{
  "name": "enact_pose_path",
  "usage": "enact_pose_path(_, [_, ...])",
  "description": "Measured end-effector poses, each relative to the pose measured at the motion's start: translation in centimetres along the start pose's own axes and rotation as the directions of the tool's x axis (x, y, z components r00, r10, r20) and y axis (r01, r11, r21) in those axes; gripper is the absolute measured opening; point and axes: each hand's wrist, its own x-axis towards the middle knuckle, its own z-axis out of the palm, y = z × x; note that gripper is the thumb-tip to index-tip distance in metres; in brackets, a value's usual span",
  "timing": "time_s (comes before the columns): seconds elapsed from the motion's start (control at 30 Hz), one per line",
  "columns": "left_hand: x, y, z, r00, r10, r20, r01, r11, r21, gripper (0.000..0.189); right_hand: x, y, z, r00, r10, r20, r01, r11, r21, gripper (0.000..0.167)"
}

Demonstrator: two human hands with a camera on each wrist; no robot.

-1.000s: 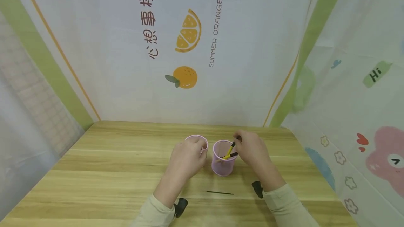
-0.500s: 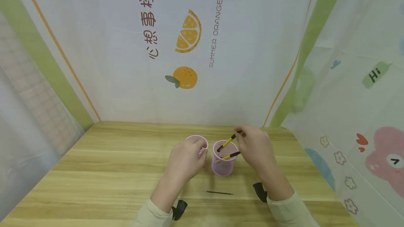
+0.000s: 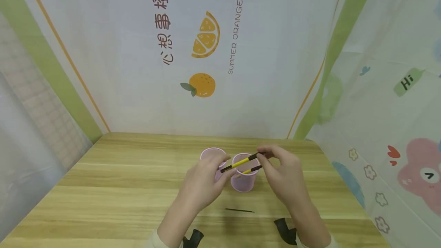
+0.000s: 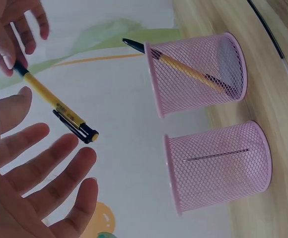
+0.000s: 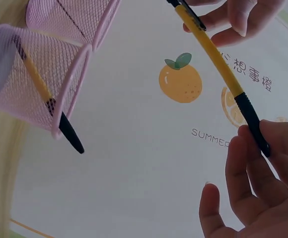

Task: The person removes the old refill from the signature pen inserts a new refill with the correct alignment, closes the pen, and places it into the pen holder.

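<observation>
My right hand (image 3: pixel 284 171) pinches a yellow-and-black click pen (image 3: pixel 241 162) by its black grip end. The pen is tilted above the right pink mesh pen cup (image 3: pixel 242 185), its clip end pointing left. My left hand (image 3: pixel 203 181) is around that clip end, fingers spread and relaxed in the left wrist view, thumb apart from the pen. A second yellow-and-black pen (image 4: pixel 183 69) leans inside the right cup, black tip over the rim. The left pink mesh cup (image 4: pixel 218 183), partly behind my left hand in the head view, holds a thin dark rod (image 4: pixel 216 155).
A thin black rod with a pale tip, like a pen refill (image 3: pixel 240 210), lies on the wooden table (image 3: pixel 138 186) in front of the cups. A white curtain with orange prints (image 3: pixel 275 68) hangs behind the table; another printed sheet (image 3: pixel 379 125) stands at the right.
The pen in my right hand has come up out of the right cup and swung left. My left hand has drawn back from the left cup's mouth and opened around the pen's end.
</observation>
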Motion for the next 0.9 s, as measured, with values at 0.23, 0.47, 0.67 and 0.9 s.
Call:
enact_pose_path(0.23, [-1.1, 0.7, -0.6, 0.999, 0.026, 0.039, -0.025, 0.999, -0.026, 0.015, -1.8, -0.4, -0.4, 0.983, 0.181, 0.023, -0.182, 0.979, 0.086, 0.013])
enact_pose_path(0.47, [-2.4, 0.7, -1.0, 0.997, 0.075, 0.024, -0.074, 0.997, -0.038, 0.011, -3.4, -1.2, -0.6, 0.949, 0.313, 0.041, -0.315, 0.937, 0.151, 0.012])
enact_pose_path(0.67, [-3.3, 0.2, -0.6, 0.991, 0.128, -0.033, -0.128, 0.992, -0.01, 0.011, -4.5, -1.0, -0.3, 0.923, 0.371, 0.101, -0.383, 0.913, 0.139, 0.005])
enact_pose_path(0.9, [-4.0, -0.3, 0.4, 0.982, 0.18, -0.049, -0.177, 0.982, 0.068, 0.013, -5.8, 0.2, 0.6, 0.897, 0.309, 0.316, -0.349, 0.934, 0.077, 0.014])
